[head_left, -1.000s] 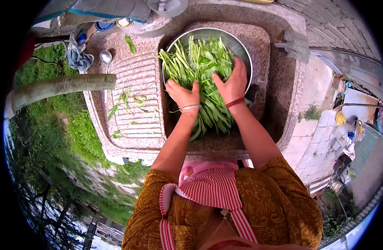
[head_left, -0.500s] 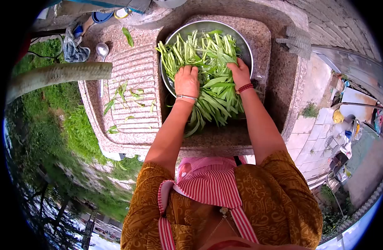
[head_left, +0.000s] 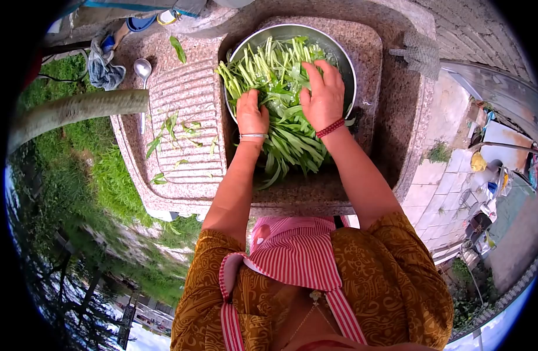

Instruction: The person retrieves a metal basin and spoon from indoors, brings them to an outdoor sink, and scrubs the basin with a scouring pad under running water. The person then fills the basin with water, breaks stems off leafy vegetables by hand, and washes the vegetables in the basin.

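A heap of long-stemmed leafy greens (head_left: 292,131) fills a round metal basin (head_left: 352,67) of water, with leaves hanging over the near rim. My left hand (head_left: 252,114), with a silver bracelet, is closed on the greens at the basin's left side, its fingertips partly hidden among the stems. On the right side, my right hand (head_left: 326,96), wearing a red beaded bracelet, lies over the bunch with fingers and thumb apart. Pale stem ends point away from me, and the leaves point toward me.
The basin stands in a speckled stone sink (head_left: 392,152). To the left, a ridged washboard (head_left: 190,117) carries loose leaves. A metal spoon (head_left: 142,70), a grey-blue cloth (head_left: 105,67) and a curved pale pipe or trunk (head_left: 88,108) are beyond it. Wire mesh (head_left: 420,55) sits on the right ledge.
My right hand has let go of the leaves at the right edge and moved left and up over the bunch, fingers spreading. My left hand has shifted slightly left. The greens lie more gathered.
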A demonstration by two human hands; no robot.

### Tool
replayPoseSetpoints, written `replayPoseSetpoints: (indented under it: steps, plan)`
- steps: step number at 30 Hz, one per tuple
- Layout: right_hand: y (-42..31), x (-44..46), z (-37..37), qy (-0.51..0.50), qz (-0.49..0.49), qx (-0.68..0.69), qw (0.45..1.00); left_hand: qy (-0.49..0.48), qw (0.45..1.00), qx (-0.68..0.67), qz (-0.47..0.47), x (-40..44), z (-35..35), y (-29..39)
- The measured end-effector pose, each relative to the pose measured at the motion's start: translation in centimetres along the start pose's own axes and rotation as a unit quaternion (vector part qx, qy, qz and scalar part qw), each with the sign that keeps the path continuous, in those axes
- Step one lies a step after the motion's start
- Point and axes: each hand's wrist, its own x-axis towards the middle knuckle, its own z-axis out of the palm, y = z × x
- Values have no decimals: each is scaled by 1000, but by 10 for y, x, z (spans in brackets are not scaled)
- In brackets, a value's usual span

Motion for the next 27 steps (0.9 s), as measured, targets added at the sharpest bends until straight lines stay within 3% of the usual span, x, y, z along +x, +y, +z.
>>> replayPoseSetpoints:
  steps: [3, 7, 10, 13, 16, 18, 20, 22, 25, 27]
  plan:
    - [-11, 9, 31, -52, -4, 163, 985, -10, 1000, 11, 8, -3, 0, 2]
    - [-22, 27, 81, -144, 89, 50, 984, -28, 999, 5, 24, -7, -3, 2]
    - [-17, 33, 106, -153, 63, -1, 986, -45, 999, -1, 29, -9, -7, 4]
    - [-12, 32, 96, -166, 172, 255, 937, -60, 998, -32, 11, -11, -10, 1]
    - [-14, 23, 77, -125, 200, 345, 908, -24, 993, -111, -39, -11, -12, 0]
    - [-17, 19, 59, -104, 160, 347, 918, -18, 961, -232, -150, -5, -24, 12]
    - [-26, 18, 36, -81, 101, 334, 934, -1, 937, -300, -177, 1, -42, 30]
    - [-37, 15, 16, -76, -16, 284, 956, 4, 895, -406, -184, 5, -43, 29]
    - [-57, -6, 3, -99, -84, 231, 964, -38, 766, -580, -275, 6, -54, 51]
    - [-68, -22, -4, -138, -69, 263, 952, -16, 720, -600, -348, 2, -62, 58]
